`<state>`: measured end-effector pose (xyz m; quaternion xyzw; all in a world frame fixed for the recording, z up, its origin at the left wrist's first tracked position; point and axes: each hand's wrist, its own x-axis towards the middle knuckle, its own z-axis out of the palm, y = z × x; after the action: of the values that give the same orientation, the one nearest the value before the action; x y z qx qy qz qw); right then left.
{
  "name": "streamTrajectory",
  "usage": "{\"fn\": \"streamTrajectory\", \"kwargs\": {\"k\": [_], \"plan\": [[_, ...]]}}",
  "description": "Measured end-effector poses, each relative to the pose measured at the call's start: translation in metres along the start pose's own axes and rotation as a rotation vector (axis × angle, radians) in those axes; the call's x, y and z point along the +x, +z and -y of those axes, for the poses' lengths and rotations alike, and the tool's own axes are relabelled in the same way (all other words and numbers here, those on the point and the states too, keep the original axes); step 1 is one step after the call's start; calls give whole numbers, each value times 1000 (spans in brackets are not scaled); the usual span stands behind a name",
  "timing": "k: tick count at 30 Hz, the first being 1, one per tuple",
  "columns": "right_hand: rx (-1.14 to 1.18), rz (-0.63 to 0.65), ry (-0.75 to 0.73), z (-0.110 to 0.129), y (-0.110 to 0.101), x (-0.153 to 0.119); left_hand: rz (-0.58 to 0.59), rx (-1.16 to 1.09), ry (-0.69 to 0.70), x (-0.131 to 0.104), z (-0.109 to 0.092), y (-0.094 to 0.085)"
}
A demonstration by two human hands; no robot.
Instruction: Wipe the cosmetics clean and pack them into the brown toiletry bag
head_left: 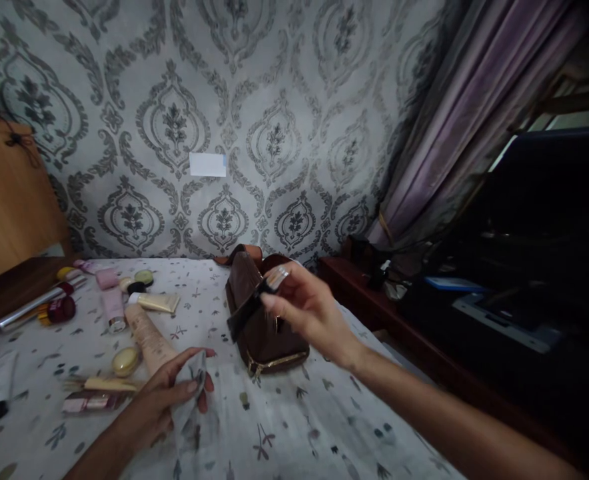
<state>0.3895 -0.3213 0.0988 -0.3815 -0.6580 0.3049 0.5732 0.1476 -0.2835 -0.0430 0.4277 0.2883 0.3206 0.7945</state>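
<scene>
My right hand (322,320) pinches a slim black cosmetic item (248,309) with a shiny lighter end, its exact kind blurred by motion. It is held in front of a brown leather bag (274,343) with a gold zipper, and it hides part of the bag. Lower and to the left, my left hand (159,400) has its thumb and fingers closed on a thin whitish wipe (190,387). Just beyond that hand lies a beige tube (149,333), partly covered by it. A round cream-coloured container (125,361) sits to its left.
Several cosmetics lie on the left of the patterned sheet (254,427), among them a pink tube (113,310), a cream tube (159,303) and a white tube with black cap (2,385). Patterned wall behind; a dark red ledge (369,290) runs along the right.
</scene>
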Motion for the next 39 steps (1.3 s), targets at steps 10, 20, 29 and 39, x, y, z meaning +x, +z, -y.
{"fn": "streamTrajectory", "kwargs": {"k": [10,20,29,39], "plan": [[-909,15,-62,-13,-97,60,15,90,9,1,2,-5],[-1184,278,124,-54,-109,71,17,105,18,3,7,-4],[-1161,422,201,-68,-103,90,48,168,24,4,9,-4],[-1001,563,314,-77,-109,112,102,230,2,7,14,-10]]}}
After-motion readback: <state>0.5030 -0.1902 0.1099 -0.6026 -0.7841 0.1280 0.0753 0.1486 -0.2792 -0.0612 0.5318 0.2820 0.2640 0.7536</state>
